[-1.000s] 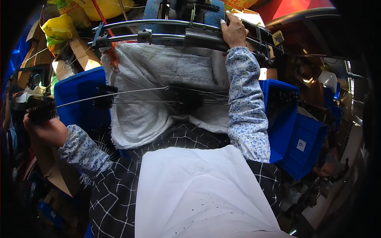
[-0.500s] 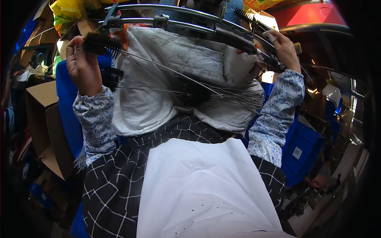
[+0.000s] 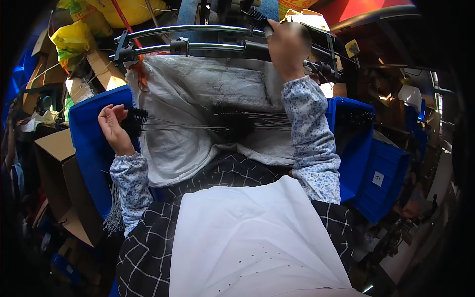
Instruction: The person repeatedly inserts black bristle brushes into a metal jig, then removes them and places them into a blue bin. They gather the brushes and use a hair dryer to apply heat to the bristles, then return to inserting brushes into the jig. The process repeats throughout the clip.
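Observation:
My right hand is at the machine's metal rails, its fingers closed round a black bristle brush that sticks out up and to the left. What lies inside that grip is hidden. At the left, my left hand is open, fingers loosely bent, over the edge of a blue bin. Right beside its fingertips are black brush heads. Across the white sack cloth on my lap lie several brushes with thin wire stems, and more dark bristles show in the middle.
A second blue bin stands at the right, with another blue crate beyond it. At the left are an open cardboard box and thin wires hanging by my sleeve. Yellow bags lie at the far left.
My left hand has let go of the brush it held and moved lower. My right hand has moved left along the rails, with the bristle brush now at its fingers.

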### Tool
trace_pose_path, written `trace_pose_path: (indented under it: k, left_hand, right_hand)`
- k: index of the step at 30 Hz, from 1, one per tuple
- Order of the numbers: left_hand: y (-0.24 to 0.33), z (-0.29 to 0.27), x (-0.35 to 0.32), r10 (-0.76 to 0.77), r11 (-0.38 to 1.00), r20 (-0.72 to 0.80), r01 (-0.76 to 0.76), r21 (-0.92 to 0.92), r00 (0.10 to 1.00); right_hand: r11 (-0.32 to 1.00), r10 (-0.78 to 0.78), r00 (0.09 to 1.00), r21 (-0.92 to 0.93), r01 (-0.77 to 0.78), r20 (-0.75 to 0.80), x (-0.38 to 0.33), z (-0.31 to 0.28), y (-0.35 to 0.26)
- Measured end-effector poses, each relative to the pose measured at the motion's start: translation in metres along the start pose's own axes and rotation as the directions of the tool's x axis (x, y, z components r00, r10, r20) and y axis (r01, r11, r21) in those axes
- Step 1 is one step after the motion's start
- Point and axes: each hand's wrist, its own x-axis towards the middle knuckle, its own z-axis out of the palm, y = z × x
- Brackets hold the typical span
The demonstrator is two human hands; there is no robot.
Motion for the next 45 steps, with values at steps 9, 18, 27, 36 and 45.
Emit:
trace_pose_path:
  k: [9,18,27,36,45]
  left_hand:
    - [-0.082,-0.090,-0.008,-0.369,0.922,-0.110,0.378,0.076,0.923]
    - [-0.085,-0.088,-0.011,-0.516,0.855,0.047,0.518,-0.029,0.855]
    - [0.007,-0.078,-0.001,0.011,0.965,-0.025,-0.017,-0.261,1.000]
    - [0.059,-0.099,0.045,0.849,0.350,-0.012,-0.546,0.761,0.528]
    - [0.065,-0.113,0.036,0.836,0.460,-0.132,-0.548,0.699,0.532]
  right_hand:
    - [0.935,0.044,0.998,-0.351,-0.053,-0.036,0.028,0.028,0.052]
    - [0.924,0.047,0.992,-0.382,0.002,0.120,0.037,0.032,0.065]
    - [0.874,0.054,0.997,-0.479,-0.074,-0.055,0.028,0.044,0.076]
    - [0.955,0.218,0.976,-0.205,-0.215,-0.008,0.020,0.037,0.066]
    - [0.973,0.181,0.983,-0.138,-0.184,-0.033,0.025,0.049,0.040]
